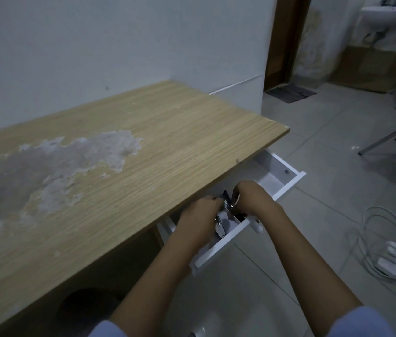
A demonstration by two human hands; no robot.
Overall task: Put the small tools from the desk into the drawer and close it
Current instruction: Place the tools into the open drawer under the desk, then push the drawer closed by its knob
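Note:
A white drawer [287, 177] stands pulled out under the wooden desk [158, 132], which has a worn grey patch and no tools on its top. Both hands reach into the drawer. My left hand [198, 216] and my right hand [253, 198] meet over small metal tools [226, 206], shiny silver with dark parts, and both seem to grip them. More metal pieces [220, 228] lie against the drawer's front wall. Exactly what each hand holds is hidden by the fingers. A white knob [257, 226] sticks out from the drawer front.
White cables and a power strip [391, 254] lie on the tiled floor to the right. Metal chair legs [391, 135] stand further back. A doorway with a dark mat [291, 92] opens beyond the wall corner. A dark round object [82, 310] sits under the desk.

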